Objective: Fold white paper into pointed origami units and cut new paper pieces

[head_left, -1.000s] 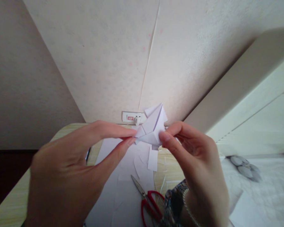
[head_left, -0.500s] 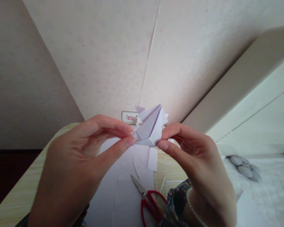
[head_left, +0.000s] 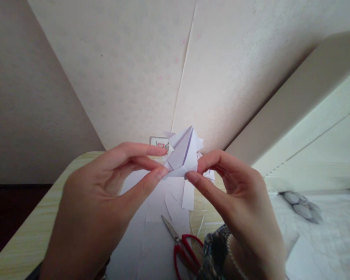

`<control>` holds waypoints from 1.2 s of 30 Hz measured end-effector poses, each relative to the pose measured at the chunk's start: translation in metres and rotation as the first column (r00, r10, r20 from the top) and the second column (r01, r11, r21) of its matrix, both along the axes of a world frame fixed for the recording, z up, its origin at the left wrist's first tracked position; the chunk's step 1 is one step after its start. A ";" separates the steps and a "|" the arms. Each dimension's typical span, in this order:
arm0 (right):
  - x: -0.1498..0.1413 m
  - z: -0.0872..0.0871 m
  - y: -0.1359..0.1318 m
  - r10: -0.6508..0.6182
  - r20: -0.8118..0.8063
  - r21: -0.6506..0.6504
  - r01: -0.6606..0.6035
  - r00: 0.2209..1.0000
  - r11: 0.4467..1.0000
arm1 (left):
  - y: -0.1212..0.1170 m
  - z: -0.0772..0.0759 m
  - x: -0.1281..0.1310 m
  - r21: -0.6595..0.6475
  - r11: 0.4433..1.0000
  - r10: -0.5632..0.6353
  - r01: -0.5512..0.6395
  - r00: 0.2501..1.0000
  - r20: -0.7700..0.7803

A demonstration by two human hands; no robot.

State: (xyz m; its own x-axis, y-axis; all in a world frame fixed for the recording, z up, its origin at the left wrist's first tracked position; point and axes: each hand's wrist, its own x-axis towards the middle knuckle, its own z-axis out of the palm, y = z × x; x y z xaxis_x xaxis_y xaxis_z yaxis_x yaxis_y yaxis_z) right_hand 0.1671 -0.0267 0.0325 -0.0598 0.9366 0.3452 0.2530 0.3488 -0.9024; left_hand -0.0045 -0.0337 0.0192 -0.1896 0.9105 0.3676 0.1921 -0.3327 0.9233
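A folded white paper shape (head_left: 183, 151) with a pointed top and several creased flaps is held up above the table, between both hands. My left hand (head_left: 113, 194) pinches its lower left corner, thumb in front and a finger behind, with the index finger stretched a little above. On the lower right edge, my right hand (head_left: 233, 194) grips the paper between thumb and bent index finger. Below them, scissors (head_left: 181, 243) with red handles lie on white paper sheets (head_left: 131, 237), blades pointing up and left.
Paper strips and offcuts (head_left: 188, 196) lie on the light wood-grain table (head_left: 32, 217). Behind the paper shape is a wall socket (head_left: 159, 142) with a plug in it. Another folded paper piece (head_left: 209, 174) shows beside my right hand. A patterned white cloth surface (head_left: 332, 233) lies to the right.
The paper shape has shifted slightly left and turned a little. My left index finger has lifted from it, and my right thumb has slid left along its lower edge.
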 end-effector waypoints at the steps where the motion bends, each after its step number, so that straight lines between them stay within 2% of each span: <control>1: 0.000 0.000 0.000 0.006 0.004 0.003 -0.006 1.000 1.000 | 0.001 0.002 0.000 -0.016 1.000 -0.006 0.006 1.000 0.013; 6: 0.004 0.000 0.005 0.025 -0.023 -0.047 -0.026 0.999 0.999 | 0.007 0.008 0.002 -0.053 0.996 -0.073 0.078 0.994 0.086; 8: 0.007 -0.005 0.010 0.051 -0.046 -0.097 -0.055 0.998 0.994 | 0.009 0.000 0.001 -0.065 0.994 -0.084 0.090 0.993 0.080; 10: 0.009 -0.016 0.018 0.121 -0.041 -0.165 -0.126 0.992 0.978 | 0.013 -0.014 -0.004 -0.082 0.991 -0.103 0.106 0.994 0.035; 12: 0.012 -0.034 0.028 0.179 0.000 -0.260 -0.173 0.984 0.950 | 0.016 -0.034 -0.010 -0.080 0.994 -0.086 0.080 0.994 -0.073; 14: 0.014 -0.058 0.038 0.177 0.084 -0.347 -0.138 0.981 0.928 | 0.020 -0.055 -0.018 -0.111 0.993 -0.070 0.045 0.969 -0.236; 17: 0.013 -0.098 0.049 0.160 0.149 -0.422 -0.084 0.976 0.903 | 0.027 -0.080 -0.027 -0.133 0.991 -0.069 0.023 0.933 -0.352; 21: 0.004 -0.143 0.057 0.195 0.245 -0.496 -0.050 0.950 0.867 | 0.037 -0.106 -0.029 -0.113 0.991 -0.124 0.078 0.861 -0.493; 24: -0.005 -0.163 0.062 0.241 0.314 -0.533 -0.040 0.919 0.845 | 0.043 -0.126 -0.029 -0.116 0.983 -0.182 0.141 0.802 -0.570; 30: -0.016 -0.178 0.066 0.181 0.450 -0.482 0.067 0.874 0.874 | 0.050 -0.161 -0.030 -0.111 0.969 -0.237 0.221 0.704 -0.670; 36: -0.014 -0.174 0.060 0.086 0.559 -0.311 0.112 0.825 0.944 | 0.054 -0.173 -0.030 -0.090 0.964 -0.235 0.250 0.646 -0.726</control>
